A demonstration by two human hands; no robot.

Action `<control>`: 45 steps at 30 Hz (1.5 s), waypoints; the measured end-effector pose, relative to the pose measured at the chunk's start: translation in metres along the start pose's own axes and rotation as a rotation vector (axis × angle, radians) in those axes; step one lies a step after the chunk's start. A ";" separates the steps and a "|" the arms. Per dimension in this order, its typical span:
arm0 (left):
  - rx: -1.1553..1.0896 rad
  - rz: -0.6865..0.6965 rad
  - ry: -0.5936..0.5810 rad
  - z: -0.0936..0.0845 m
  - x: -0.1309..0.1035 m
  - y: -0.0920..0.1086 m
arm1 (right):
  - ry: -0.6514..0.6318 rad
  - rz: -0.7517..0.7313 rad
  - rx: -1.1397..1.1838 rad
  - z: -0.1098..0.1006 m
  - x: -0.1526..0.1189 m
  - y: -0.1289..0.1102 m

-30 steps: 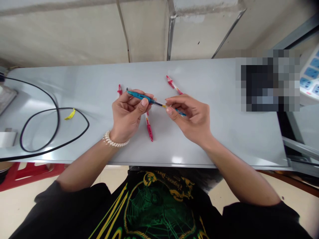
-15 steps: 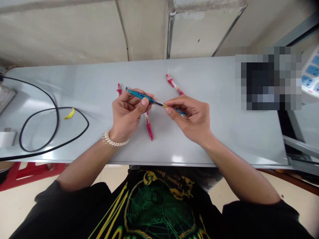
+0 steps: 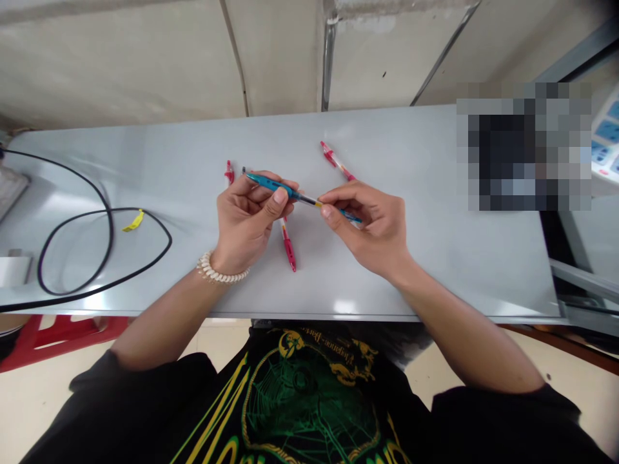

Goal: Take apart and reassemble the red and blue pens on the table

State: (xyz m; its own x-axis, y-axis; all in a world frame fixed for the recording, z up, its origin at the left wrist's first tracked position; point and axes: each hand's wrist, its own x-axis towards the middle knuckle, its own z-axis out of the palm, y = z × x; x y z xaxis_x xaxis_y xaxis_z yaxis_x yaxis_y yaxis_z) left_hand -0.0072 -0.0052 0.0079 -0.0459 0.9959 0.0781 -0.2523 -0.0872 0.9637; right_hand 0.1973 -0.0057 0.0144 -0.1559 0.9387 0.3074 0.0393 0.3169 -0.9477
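A blue pen (image 3: 271,184) with a clear middle section is held tilted between my two hands above the table. My left hand (image 3: 251,216) pinches its blue barrel at the left. At the clear part and the right end, my right hand (image 3: 370,225) grips with thumb and fingers, partly hiding the pen's blue right end. Below the hands a red pen (image 3: 289,248) lies on the table. Another red pen (image 3: 336,160) is behind my right hand, partly covered by it. A red pen end (image 3: 229,173) shows behind my left hand.
On the left of the grey table (image 3: 464,270) lies a looped black cable (image 3: 112,232) with a yellow tag (image 3: 134,222). A white block (image 3: 13,270) sits at the left edge. A blurred dark object (image 3: 507,154) stands at the right. A wall runs behind.
The view has shifted very slightly. Both hands keep their hold on the blue pen, with no clear movement between them.
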 end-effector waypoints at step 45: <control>0.075 -0.011 -0.046 -0.004 0.003 0.001 | -0.077 -0.007 -0.056 -0.003 0.000 -0.002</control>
State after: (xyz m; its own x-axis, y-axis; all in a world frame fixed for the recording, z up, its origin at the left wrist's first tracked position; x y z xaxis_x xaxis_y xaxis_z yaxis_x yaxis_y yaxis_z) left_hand -0.0111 -0.0022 0.0082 0.0018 0.9970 0.0778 -0.1791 -0.0762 0.9809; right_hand 0.2003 -0.0057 0.0170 -0.2319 0.9238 0.3046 0.0930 0.3328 -0.9384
